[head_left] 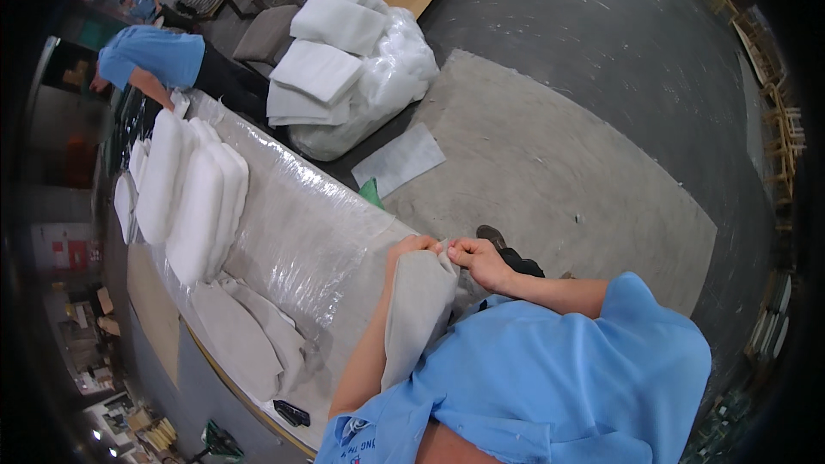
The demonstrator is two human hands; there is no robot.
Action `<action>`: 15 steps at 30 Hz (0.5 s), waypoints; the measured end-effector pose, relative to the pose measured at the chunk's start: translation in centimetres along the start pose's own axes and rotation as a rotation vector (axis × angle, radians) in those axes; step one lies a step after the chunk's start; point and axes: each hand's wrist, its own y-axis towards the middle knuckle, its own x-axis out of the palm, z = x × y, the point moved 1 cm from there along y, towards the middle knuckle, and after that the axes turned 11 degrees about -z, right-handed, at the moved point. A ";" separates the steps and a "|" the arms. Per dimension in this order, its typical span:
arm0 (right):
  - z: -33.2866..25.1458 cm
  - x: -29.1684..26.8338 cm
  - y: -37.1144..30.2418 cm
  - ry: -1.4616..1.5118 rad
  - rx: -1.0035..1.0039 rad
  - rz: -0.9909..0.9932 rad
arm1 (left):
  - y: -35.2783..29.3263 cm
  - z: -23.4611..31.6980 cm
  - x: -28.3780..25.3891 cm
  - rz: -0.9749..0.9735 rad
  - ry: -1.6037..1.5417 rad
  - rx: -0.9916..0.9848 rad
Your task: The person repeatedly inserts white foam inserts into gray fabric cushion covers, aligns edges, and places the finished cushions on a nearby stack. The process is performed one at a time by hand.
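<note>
A light grey fabric piece (418, 309), perhaps a cushion cover, hangs between my forearms against my body. Near its top edge, my left hand (411, 246) is closed on the cloth, its fingers partly hidden behind the fold. Close beside it, my right hand (481, 261) pinches the same edge between thumb and fingers. Both hands are at the right edge of a plastic-covered table (292, 223). More flat grey fabric pieces (236, 335) lie on the table to the left, with a small black object (291, 413) by them.
White padded cushions (202, 198) are stacked at the table's far left. Beyond stands a co-worker (159, 60) in a blue shirt. A plastic bag (400, 60) topped with white pads sits on the floor, near a loose white sheet (400, 159) and a grey floor mat (559, 155).
</note>
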 end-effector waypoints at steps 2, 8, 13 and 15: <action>0.5 -0.1 1.2 0.198 0.118 -0.059 | 0.7 -1.9 0.1 -0.074 -0.305 -0.119; 1.7 0.7 3.7 0.347 0.367 -0.080 | 1.8 -7.9 1.4 -0.093 -0.905 -0.166; 2.8 0.2 6.2 0.197 0.444 -0.180 | 1.4 -11.6 1.9 0.001 -1.268 -0.251; 3.2 0.1 6.5 0.195 0.502 -0.206 | 1.5 -12.2 2.0 -0.009 -1.299 -0.252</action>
